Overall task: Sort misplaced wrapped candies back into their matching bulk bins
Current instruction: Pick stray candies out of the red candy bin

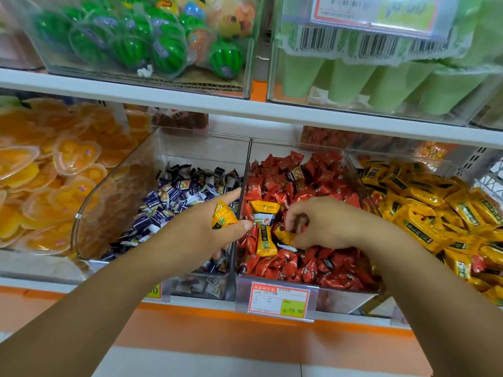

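Observation:
My left hand (pixel 215 229) holds a yellow wrapped candy (pixel 222 215) between thumb and fingers, at the wall between the blue-candy bin (pixel 152 170) and the red-candy bin (pixel 272 288). My right hand (pixel 315 223) reaches into the red bin, its fingers curled round another yellow candy (pixel 284 236). Two more yellow candies (pixel 266 239) lie on the red candies (pixel 304 265) between my hands. The yellow-candy bin (pixel 435 213) stands to the right, piled high.
A bin of orange jelly cups (pixel 40 180) is at the left. The upper shelf (pixel 190 100) carries clear boxes of green watermelon-shaped sweets (pixel 130 47) and green cups (pixel 381 83). A price tag (pixel 280 302) hangs on the red bin's front.

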`<control>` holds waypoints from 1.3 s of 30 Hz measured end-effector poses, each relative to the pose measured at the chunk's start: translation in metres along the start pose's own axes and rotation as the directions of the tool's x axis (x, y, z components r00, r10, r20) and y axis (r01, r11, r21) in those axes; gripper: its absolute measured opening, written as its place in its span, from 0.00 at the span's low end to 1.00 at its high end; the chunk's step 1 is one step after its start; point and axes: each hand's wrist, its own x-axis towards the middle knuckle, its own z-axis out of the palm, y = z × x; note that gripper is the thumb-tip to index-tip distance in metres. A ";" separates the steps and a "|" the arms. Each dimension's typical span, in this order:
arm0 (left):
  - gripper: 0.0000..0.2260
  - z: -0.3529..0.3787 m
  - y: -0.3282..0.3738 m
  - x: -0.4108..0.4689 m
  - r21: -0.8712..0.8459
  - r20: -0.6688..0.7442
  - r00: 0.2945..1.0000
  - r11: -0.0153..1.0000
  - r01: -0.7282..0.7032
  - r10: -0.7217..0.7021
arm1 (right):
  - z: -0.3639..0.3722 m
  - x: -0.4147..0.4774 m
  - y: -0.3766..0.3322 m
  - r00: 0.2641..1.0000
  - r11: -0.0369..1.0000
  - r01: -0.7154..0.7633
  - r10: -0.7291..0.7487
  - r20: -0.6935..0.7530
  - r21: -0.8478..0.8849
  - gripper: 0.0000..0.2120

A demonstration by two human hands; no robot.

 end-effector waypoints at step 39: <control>0.30 0.000 -0.001 0.002 -0.044 0.015 1.000 0.999 -0.018 0.018 | 0.022 0.003 -0.025 0.999 0.989 0.032 -0.028 -0.025 0.147 0.17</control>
